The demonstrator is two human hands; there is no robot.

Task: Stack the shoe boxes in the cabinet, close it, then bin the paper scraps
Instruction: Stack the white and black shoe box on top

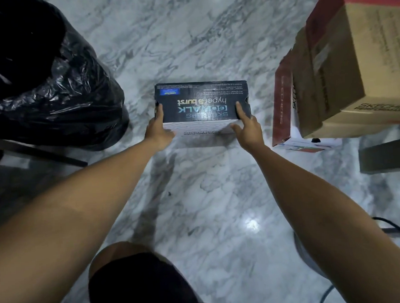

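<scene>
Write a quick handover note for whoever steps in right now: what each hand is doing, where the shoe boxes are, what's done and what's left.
Left hand and right hand grip the two ends of the dark shoe box low over the marble floor.
More boxes, a brown box on a red box, are stacked at right.
Black rubbish bag sits at left.
Cabinet and paper scraps are not in view.
Nothing visibly stored yet; stacking, closing and binning remain.

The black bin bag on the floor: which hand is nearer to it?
Left. The left hand grips the dark shoe box's end on the side facing the black bin bag; the right hand grips the opposite end, toward the stacked boxes.
</scene>
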